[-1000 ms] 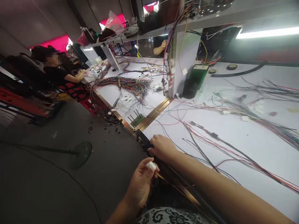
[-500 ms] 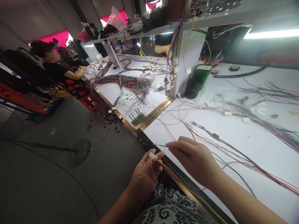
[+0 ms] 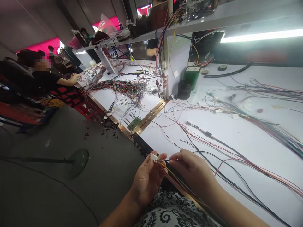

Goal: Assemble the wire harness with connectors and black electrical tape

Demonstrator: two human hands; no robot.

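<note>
Between the thumb and fingers of my left hand is a small white connector housing. Yellow, orange and red wires run out of it and trail down to the right, past my lap. My right hand pinches a thin black wire close to its tip. That tip points left at the wire side of the housing; whether it is inside a hole is too small to tell. Both hands are over the table's front edge.
Loose red and black wires stretch across the white table to the right. A green block with upright pins sits by the brass strip. A thick wire bundle lies farther left. A co-worker sits at the far left.
My right hand has come down toward my left hand, bringing the black wire's tip from above the connector housing to its wire side. The whole view has shifted slightly.
</note>
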